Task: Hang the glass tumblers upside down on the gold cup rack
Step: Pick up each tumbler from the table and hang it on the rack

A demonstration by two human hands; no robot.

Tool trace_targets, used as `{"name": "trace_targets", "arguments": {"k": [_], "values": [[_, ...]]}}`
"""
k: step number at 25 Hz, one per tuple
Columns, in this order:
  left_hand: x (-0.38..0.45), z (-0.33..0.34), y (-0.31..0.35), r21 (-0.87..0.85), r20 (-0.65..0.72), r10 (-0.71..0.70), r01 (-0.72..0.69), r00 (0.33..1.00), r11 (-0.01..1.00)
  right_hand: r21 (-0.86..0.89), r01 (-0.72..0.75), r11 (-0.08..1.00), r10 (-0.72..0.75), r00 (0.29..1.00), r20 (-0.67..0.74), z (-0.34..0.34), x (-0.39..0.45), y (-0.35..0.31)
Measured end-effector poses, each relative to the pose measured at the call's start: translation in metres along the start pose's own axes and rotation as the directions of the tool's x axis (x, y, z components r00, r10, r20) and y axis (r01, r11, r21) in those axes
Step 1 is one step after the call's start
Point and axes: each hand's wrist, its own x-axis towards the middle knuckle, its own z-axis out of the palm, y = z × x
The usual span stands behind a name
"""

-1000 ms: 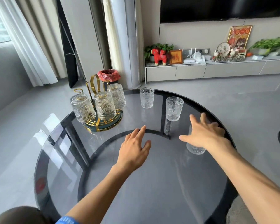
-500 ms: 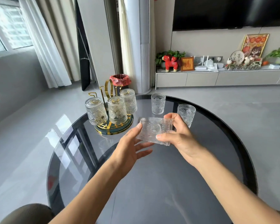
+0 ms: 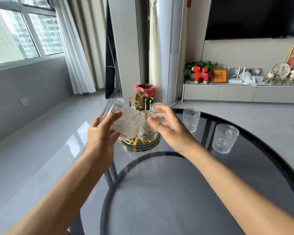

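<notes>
My left hand [image 3: 101, 133] grips a ribbed glass tumbler [image 3: 126, 122], tilted on its side with its mouth toward the upper left, in the air just in front of the gold cup rack [image 3: 139, 146]. My right hand [image 3: 166, 126] is beside the tumbler's base with fingers spread, holding nothing. Upside-down tumblers [image 3: 147, 131] hang on the rack, partly hidden behind the held glass. Two more tumblers [image 3: 191, 119] [image 3: 225, 138] stand upright on the dark glass table [image 3: 176, 192] to the right.
A bin with a red bag [image 3: 145, 90] stands on the floor behind the rack. The round table's edge curves along the right. A low cabinet [image 3: 236, 93] with ornaments runs along the back wall, and grey floor lies to the left.
The tumbler passed from my right hand to my left and moved left and up toward the rack. My right hand let go of it. The camera swung left.
</notes>
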Motion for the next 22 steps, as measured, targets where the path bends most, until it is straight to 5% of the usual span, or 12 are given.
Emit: {"name": "trace_targets", "arguments": {"k": [4, 9, 13, 22], "values": [[0.060, -0.014, 0.046, 0.105, -0.040, 0.169, -0.164, 0.985, 0.981, -0.531, 0.038, 0.846, -0.040, 0.999, 0.007, 0.005, 0.077, -0.016], [0.129, -0.005, 0.043, 0.325, -0.053, 0.234, -0.205, 0.971, 0.923, -0.825, 0.090, 0.558, 0.028, 0.991, 0.128, 0.037, 0.144, -0.017], [0.167, -0.005, 0.026, 0.435, -0.055, 0.226, -0.181, 0.973, 0.882, -0.867, 0.080, 0.492, 0.049, 0.992, 0.120, 0.044, 0.158, -0.004], [0.196, -0.010, -0.004, 0.643, 0.034, 0.137, -0.126, 0.990, 0.755, -0.823, 0.153, 0.547, -0.103, 0.988, 0.115, 0.035, 0.156, 0.005]]}}
